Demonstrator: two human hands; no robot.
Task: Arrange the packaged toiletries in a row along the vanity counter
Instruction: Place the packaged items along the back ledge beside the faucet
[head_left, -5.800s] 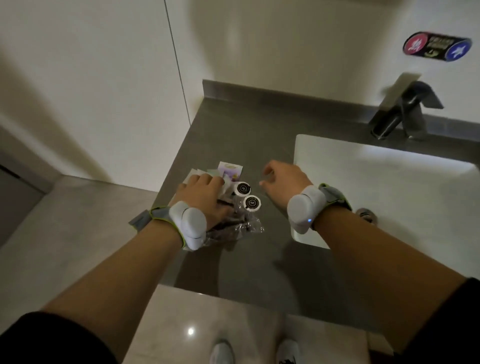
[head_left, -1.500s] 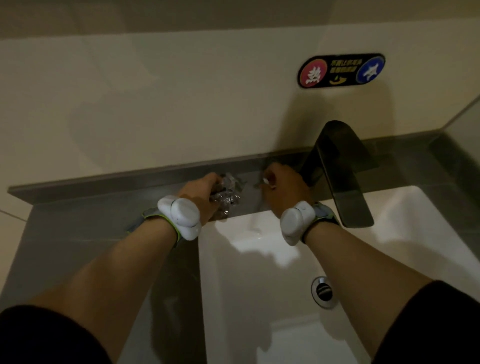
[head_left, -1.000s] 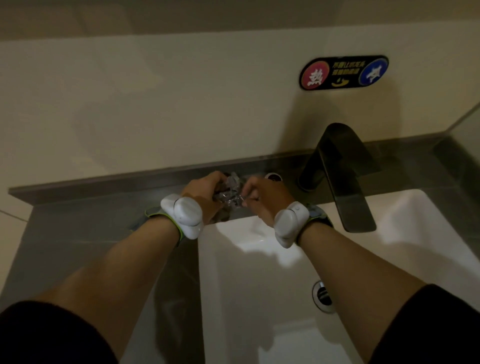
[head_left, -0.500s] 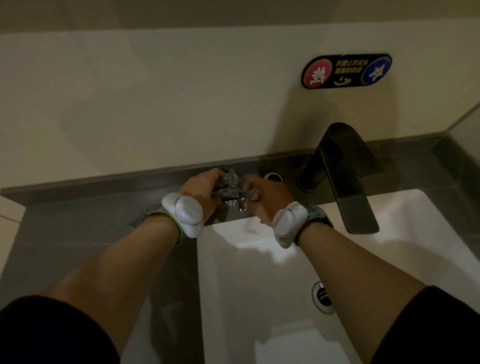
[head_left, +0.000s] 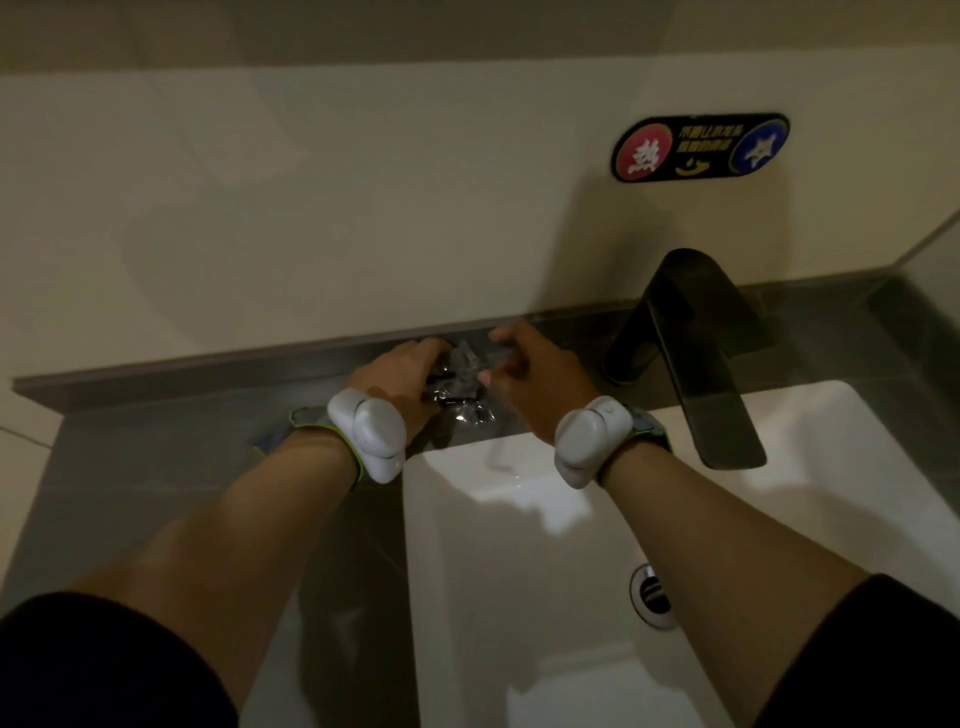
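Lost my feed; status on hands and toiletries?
Left hand gripping clear toiletry packets on the counter ledge. Right hand pinching something, blurred. Faucet close right.

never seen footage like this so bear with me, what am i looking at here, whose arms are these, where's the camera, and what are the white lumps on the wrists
There is no machine here: a person wears one wide-angle camera on the head, looking down over their own arms. The white lumps are devices strapped to each wrist; what they do cannot be told from the picture. Below is a grey vanity counter with a white sink and a dark faucet. On the wall is a hot and cold sticker. The left hand grips a bundle of clear crinkly toiletry packets at the back of the counter, behind the sink. The right hand is curled beside it, fingers at the bundle; whether it holds a packet is too blurred to tell.
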